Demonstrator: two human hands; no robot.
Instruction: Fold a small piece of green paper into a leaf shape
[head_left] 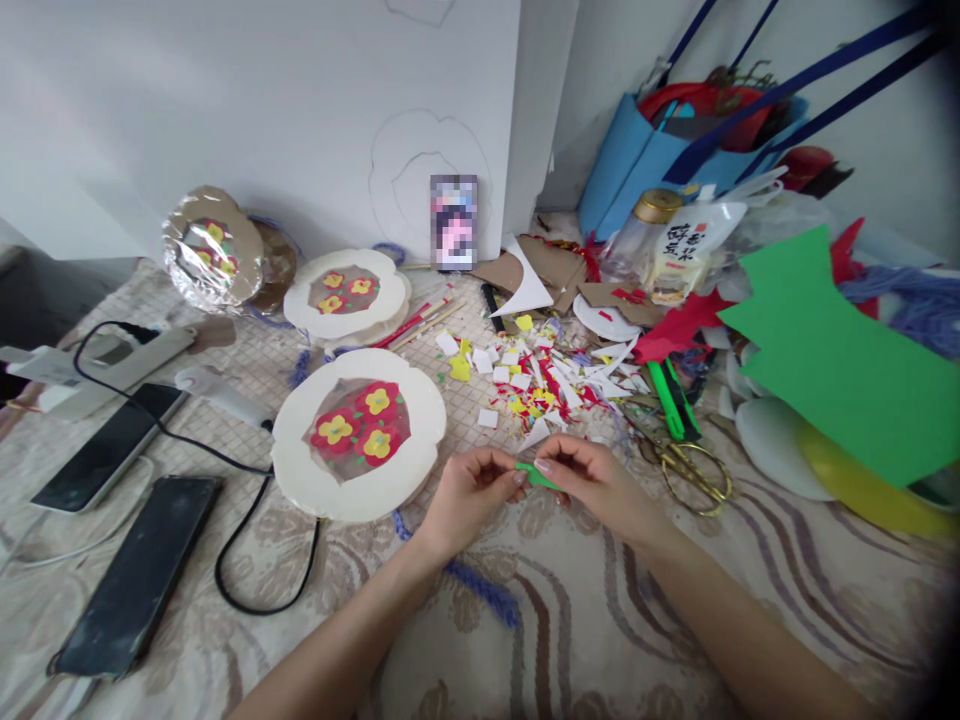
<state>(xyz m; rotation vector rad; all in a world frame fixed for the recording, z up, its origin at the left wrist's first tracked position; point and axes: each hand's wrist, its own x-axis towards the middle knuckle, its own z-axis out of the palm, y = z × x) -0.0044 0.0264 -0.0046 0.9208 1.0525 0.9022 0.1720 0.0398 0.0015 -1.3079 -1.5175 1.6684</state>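
A small piece of green paper (537, 476) is pinched between my two hands, low in the middle of the view. My left hand (480, 487) grips its left end with thumb and fingertips. On the other end, the fingers of my right hand (589, 483) are closed. Just left of my hands lies a white scalloped frame (289, 440) with red and yellow paper flowers (377, 402) at its centre. Beyond my fingers spreads a heap of paper scraps (540, 375) in white, red and yellow. Gold-handled scissors (697, 478) rest to the right of my right hand.
Two more flower frames (300, 290) (176, 250) stand behind. Phones (139, 580), a power strip (120, 370) and cables lie left. At right are a green box cutter (675, 400), a large green sheet (847, 370), a glue pouch (690, 245) and a blue bag (615, 165).
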